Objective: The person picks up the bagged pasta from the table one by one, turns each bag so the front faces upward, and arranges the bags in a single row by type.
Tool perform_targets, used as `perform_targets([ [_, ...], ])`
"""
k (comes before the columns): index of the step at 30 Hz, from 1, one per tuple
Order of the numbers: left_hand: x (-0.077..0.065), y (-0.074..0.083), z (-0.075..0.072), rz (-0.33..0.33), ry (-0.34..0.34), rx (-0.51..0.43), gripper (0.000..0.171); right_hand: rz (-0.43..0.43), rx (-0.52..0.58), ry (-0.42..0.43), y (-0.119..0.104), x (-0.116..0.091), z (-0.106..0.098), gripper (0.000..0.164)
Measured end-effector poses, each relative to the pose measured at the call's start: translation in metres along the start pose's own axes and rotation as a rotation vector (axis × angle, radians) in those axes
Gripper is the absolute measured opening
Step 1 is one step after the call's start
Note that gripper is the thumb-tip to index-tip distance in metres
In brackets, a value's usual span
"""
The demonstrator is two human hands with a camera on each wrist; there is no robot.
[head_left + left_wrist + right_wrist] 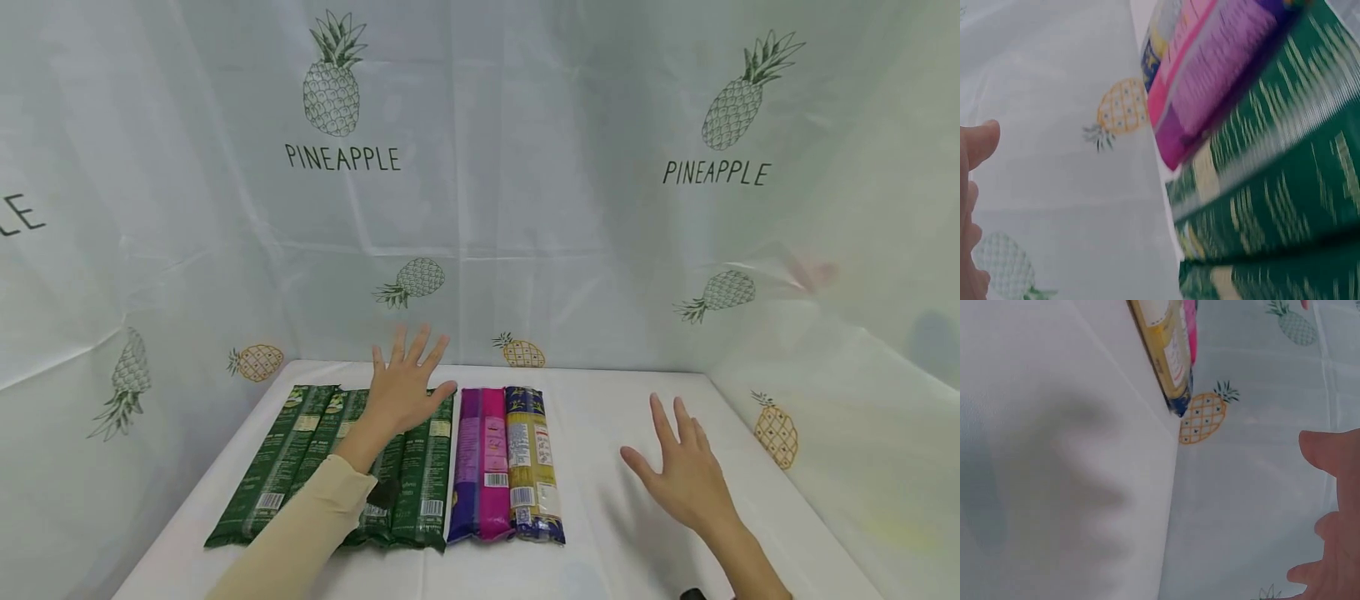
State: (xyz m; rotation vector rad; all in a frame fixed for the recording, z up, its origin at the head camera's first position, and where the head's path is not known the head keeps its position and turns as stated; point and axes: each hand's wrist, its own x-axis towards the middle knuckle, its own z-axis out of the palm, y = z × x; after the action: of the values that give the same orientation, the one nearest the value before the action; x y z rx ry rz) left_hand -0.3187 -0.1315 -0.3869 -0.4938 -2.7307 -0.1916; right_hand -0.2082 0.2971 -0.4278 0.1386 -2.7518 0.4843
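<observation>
Several green spaghetti packets (423,475) lie side by side on the left of the white table. Beside them is a pink and purple packet (482,458), then a yellow and blue packet (532,467) of long dry pasta. With fingers spread, my left hand (403,392) hovers over the far part of the green packets and holds nothing; its sleeve covers some of them. My right hand (686,479), fingers apart and empty, is raised above the table to the right of the yellow packet. In the right wrist view, its thumb (1319,450) points toward the curtain.
The white table (600,500) ends at the back against a pale curtain (525,208) printed with pineapples, which also hangs along both sides. A small black object (693,593) shows at the bottom edge near my right forearm.
</observation>
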Motion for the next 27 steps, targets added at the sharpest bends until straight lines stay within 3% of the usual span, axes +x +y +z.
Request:
perform_targets([
  [7, 0.014, 0.027, 0.015, 0.019, -0.015, -0.092, 0.083, 0.043, 0.089, -0.036, -0.006, 0.000, 0.010, 0.098],
  [15, 0.019, 0.051, 0.030, 0.024, -0.038, -0.221, 0.082, 0.107, 0.211, -0.118, -0.016, -0.002, 0.019, 0.098],
  [27, 0.026, 0.071, 0.054, -0.053, -0.128, -0.565, 0.078, 0.223, 0.468, -0.224, -0.033, -0.006, 0.036, 0.101],
])
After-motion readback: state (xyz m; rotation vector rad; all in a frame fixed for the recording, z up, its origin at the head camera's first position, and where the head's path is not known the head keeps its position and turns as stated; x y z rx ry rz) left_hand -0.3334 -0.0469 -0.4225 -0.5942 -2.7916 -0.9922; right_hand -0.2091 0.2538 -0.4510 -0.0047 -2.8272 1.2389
